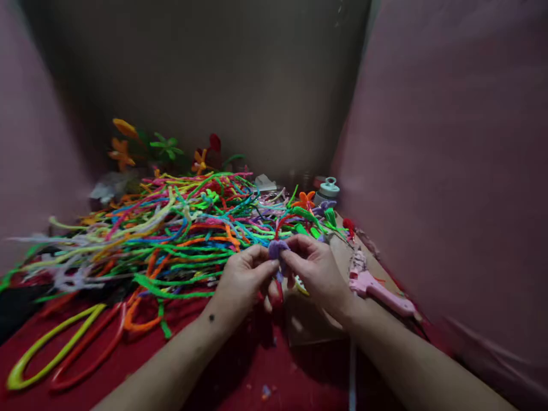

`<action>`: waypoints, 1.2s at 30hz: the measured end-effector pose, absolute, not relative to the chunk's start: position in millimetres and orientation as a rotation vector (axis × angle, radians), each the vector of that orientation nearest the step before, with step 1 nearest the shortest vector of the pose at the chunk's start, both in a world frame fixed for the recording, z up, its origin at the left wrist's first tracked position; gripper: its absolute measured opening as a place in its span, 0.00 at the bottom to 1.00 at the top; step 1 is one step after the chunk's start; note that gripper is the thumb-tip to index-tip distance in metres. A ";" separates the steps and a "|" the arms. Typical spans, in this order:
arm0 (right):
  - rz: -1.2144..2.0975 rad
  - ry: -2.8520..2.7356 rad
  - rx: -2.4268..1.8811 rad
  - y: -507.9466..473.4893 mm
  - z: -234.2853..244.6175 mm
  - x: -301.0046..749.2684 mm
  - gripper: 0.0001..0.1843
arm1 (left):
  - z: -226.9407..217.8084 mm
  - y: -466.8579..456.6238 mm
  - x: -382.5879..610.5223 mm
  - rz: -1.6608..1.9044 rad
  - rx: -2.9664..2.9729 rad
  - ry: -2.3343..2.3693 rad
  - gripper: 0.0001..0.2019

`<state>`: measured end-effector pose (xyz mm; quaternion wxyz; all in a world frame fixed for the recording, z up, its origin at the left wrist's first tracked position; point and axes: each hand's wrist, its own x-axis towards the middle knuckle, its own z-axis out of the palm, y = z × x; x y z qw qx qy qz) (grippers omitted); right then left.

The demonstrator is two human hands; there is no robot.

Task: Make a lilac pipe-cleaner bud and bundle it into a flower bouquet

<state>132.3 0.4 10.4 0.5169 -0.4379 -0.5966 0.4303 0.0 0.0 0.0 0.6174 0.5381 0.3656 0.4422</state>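
Both hands meet at the middle of the view around a small purple pipe-cleaner piece (278, 246). My left hand (246, 274) pinches it from the left with thumb and fingers. From the other side my right hand (314, 271) pinches it too, thumb against the fuzzy surface. A red pipe cleaner (283, 220) curves up just behind the purple piece, and something red shows below between the fingers; whether they are joined I cannot tell. Beneath the hands lies a piece of brown cardboard (312, 331).
A big heap of coloured pipe cleaners (184, 228) covers the left and centre. Yellow-handled (55, 342) and red-handled tools lie front left. A pink glue gun (383, 294) rests on the right. Finished-looking flowers (166, 145) stand behind, and a lidded bottle (327, 191) at back right.
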 end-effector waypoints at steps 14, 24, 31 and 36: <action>1.099 -1.355 -0.946 0.9 7.7 133.6 0.10 | 7.6 -3.6 -2.0 1.046 1.251 0.941 0.08; 1.286 -1.314 -1.003 7.8 -1.7 137.3 0.06 | 5.2 -3.1 -3.9 1.102 1.188 0.968 0.09; 1.324 -1.279 -0.998 5.6 -1.2 134.7 0.05 | 7.7 -3.6 -4.6 1.093 1.222 1.109 0.09; 1.380 -1.287 -0.988 3.7 -2.2 134.6 0.07 | 4.7 -2.7 -5.7 1.106 1.275 1.210 0.09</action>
